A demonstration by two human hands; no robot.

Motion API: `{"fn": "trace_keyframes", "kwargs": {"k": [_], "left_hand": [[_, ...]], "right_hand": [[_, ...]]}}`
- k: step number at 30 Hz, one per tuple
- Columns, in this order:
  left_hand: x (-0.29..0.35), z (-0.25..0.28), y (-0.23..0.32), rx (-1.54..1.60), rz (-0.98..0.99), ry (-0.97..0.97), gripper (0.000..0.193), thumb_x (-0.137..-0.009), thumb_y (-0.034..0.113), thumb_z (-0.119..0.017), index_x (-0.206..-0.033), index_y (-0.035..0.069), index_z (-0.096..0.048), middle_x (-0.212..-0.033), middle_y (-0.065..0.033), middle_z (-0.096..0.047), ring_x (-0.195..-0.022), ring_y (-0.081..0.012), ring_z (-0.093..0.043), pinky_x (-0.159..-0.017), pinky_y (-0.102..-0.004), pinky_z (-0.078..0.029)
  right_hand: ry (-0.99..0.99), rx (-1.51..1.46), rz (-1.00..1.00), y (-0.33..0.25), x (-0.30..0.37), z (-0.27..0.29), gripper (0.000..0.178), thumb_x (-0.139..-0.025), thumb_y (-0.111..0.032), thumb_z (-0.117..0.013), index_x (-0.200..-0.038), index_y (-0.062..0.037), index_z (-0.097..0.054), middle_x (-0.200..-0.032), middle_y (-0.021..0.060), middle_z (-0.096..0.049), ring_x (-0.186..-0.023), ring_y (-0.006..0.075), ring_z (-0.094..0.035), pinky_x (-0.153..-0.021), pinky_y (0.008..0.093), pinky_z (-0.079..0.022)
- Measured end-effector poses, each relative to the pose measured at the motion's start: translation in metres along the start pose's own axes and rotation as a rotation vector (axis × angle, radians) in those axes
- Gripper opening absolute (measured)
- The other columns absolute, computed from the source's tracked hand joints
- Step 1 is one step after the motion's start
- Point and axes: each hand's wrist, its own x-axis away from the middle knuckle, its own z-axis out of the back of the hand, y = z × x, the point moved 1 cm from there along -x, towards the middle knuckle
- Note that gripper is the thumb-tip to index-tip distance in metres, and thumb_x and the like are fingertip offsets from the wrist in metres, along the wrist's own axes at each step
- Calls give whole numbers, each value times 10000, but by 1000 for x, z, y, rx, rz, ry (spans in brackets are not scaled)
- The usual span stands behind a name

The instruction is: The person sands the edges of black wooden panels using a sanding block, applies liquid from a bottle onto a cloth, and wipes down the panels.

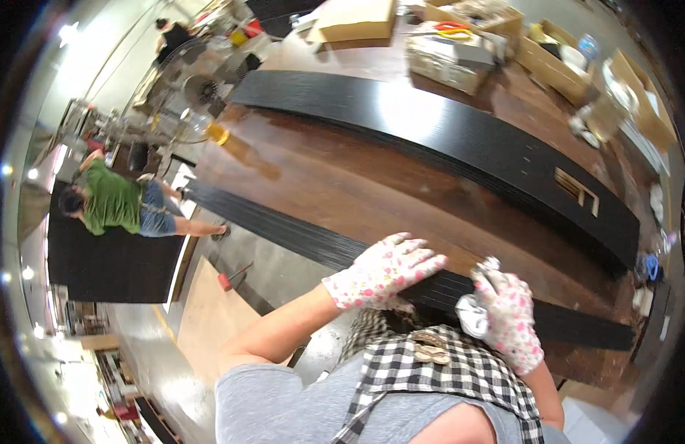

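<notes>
A bundle of long, narrow black boards (276, 228) lies along the near edge of the brown table (335, 166), running from far left to near right. My left hand (387, 272), in a white glove with pink spots, rests flat on the boards with its fingers stretched out. My right hand (511, 318), gloved the same way, is closed on a crumpled white cloth (472, 317) over the boards farther right. Part of the cloth sticks out above the fingers. Beyond them lies a stack of wider black panels (475, 148); the top one has cut-out slots at its right end.
A bottle of yellow liquid (217, 134) stands at the table's left edge. Cardboard boxes (553, 66) and a carton with orange-handled scissors (452, 29) are along the back. A person in a green shirt (116, 196) is at the left, near a red-headed mallet (225, 281).
</notes>
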Motion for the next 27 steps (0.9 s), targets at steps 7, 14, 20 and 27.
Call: {"fn": "trace_keyframes", "kwargs": {"k": [7,14,20,27], "left_hand": [[237,28,-205,-199,646,1216,541,-938,352,-480,-1350,5,-429,-1356,-147,-469,-1270,-283,-423,-1093,-415,-293],[414,-20,-372,893,1136,1832,643,-940,590,-359,-1091,29,-632,-1031,-131,-643,-944,-257,-583,-831,-363,-479],[374,-9,-341,1170,1293,1846,653,-965,586,-302,-1260,69,-570,-1019,-26,-640,-789,-178,-561,-733,-284,-466],[367,-17,-343,1188,680,1551,798,-939,641,-220,-1150,-34,-590,-1112,-202,-637,-1007,-293,-605,-896,-369,-478]], "right_hand": [[51,-3,27,-16,-36,-23,503,-687,-111,-691,-1166,-39,-557,-1103,165,-576,-950,345,-545,-828,440,-429],[7,16,15,-55,-77,-29,475,-681,-81,-678,-1144,-75,-568,-1070,144,-584,-974,328,-554,-839,429,-435],[4,21,30,-78,-90,-35,481,-662,-107,-690,-1125,-28,-583,-1061,160,-581,-959,335,-554,-826,433,-436],[-82,-53,-111,-81,-91,-37,387,-752,-113,-628,-1131,-71,-566,-1054,129,-588,-948,318,-560,-809,430,-439]]}}
